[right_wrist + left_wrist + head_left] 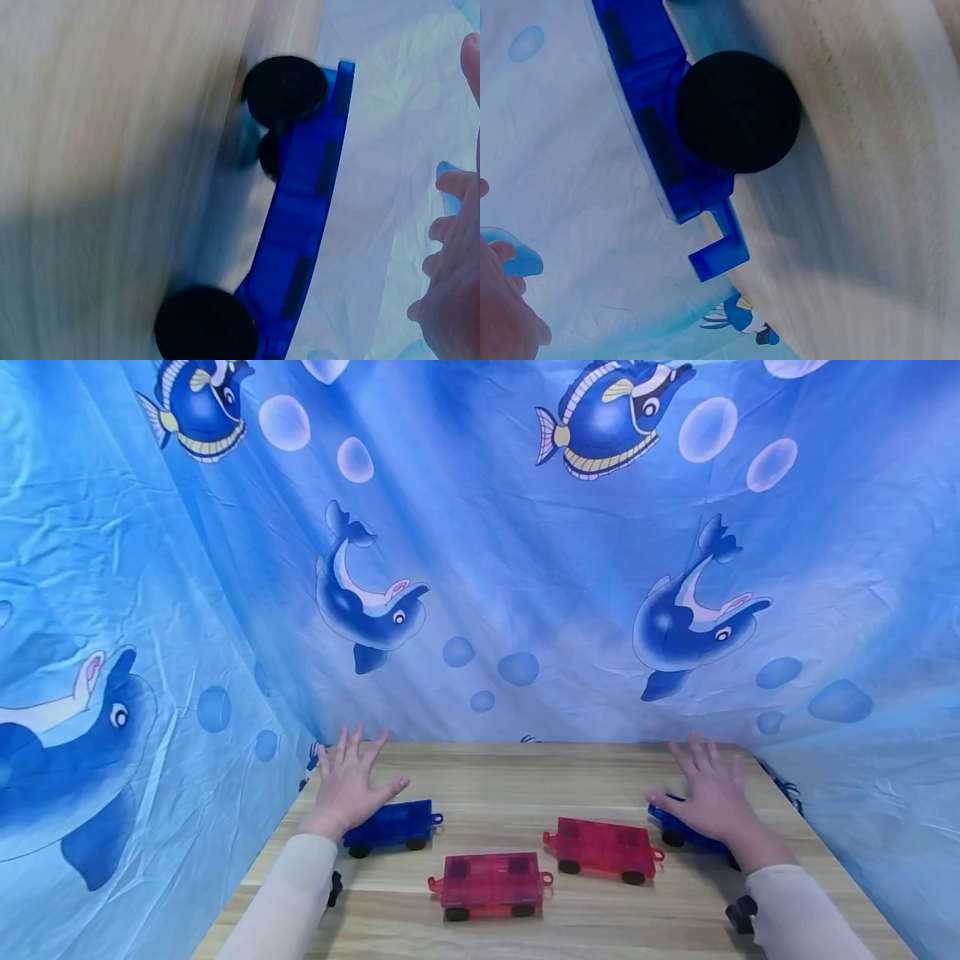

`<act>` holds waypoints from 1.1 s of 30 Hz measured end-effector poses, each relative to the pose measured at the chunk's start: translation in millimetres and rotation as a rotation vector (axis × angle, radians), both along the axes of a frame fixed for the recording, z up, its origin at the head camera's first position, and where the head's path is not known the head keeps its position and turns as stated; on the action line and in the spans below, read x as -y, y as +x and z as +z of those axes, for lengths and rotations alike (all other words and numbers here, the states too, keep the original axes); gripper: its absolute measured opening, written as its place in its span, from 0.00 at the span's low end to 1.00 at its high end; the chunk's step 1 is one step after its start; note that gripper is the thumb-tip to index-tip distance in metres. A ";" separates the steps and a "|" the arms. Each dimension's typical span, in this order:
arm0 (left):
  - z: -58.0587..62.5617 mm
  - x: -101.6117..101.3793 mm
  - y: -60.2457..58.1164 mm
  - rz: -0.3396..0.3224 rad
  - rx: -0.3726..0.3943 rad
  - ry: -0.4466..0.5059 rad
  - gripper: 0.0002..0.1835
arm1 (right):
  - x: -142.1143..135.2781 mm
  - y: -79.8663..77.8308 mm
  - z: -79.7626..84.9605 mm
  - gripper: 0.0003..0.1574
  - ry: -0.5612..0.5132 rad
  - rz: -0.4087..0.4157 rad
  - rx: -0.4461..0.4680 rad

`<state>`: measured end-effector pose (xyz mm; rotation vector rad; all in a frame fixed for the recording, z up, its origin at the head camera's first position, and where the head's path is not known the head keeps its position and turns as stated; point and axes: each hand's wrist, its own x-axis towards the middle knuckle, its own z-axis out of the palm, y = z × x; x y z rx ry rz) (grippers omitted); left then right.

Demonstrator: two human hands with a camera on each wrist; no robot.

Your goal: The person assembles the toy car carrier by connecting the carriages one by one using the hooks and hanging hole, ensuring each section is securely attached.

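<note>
My left hand (350,789) is spread with its fingers apart, above the left end of a blue toy train car (397,823) with black wheels. My right hand (708,797), also spread, overlaps a second blue toy train car (673,828) and hides much of it. Neither hand grips anything. Between them stand two translucent red toy train cars, one nearer the front (491,883) and one farther right (603,847). In the left wrist view, a hook (721,255) juts from the blue car's end. The right wrist view shows the other blue car's side (300,217) and wheels.
The cars stand on a light wood-grain table (517,768). Behind and on both sides hangs a blue cloth (495,568) printed with dolphins, fish and bubbles. A black wrist strap piece (741,914) shows at the right sleeve.
</note>
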<state>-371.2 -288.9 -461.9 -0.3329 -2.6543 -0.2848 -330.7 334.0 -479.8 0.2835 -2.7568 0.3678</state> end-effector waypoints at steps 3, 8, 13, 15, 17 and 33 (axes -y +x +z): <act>-3.0 -1.0 2.2 0.001 0.009 0.009 0.56 | 5.8 0.3 -3.2 0.71 -0.019 0.009 0.003; -6.5 -2.6 6.9 -0.014 0.045 0.044 0.55 | 17.8 2.5 -5.6 0.69 -0.063 0.050 -0.005; -11.9 -4.0 12.9 -0.067 0.060 0.093 0.55 | 30.9 3.7 -11.5 0.68 -0.097 0.102 -0.004; -15.6 -4.5 15.4 -0.083 0.067 0.103 0.54 | 37.2 4.2 -14.3 0.68 -0.104 0.108 0.006; -18.6 -5.2 18.2 -0.097 0.082 0.120 0.54 | 43.4 5.4 -16.6 0.69 -0.118 0.112 0.014; -34.6 -13.4 39.8 -0.135 0.191 0.199 0.53 | 94.4 13.8 -26.3 0.66 -0.167 0.224 0.002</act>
